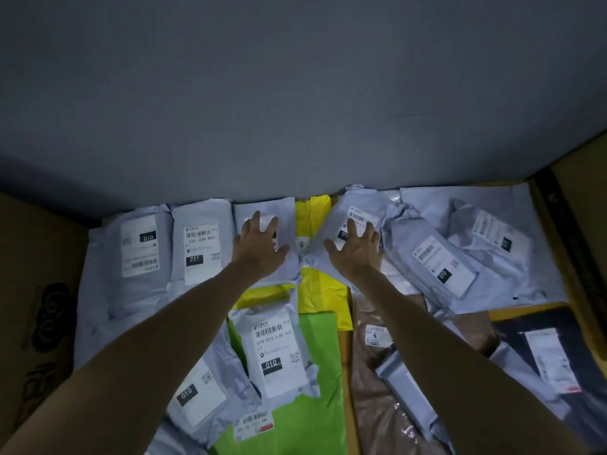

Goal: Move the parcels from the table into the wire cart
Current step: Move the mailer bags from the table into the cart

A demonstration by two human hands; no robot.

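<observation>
Just under left grip (259,247), grey parcel (287,221).

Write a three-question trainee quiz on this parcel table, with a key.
1. True or false: the left hand is curled into a fist.
2. What colour is the middle parcel lying between the left hand and the right hand? A) yellow B) red C) black
3. Fill in: the grey parcel just left of the left hand shows ___ in its label's black box.
Key: 1 false; 2 A; 3 231.
</observation>
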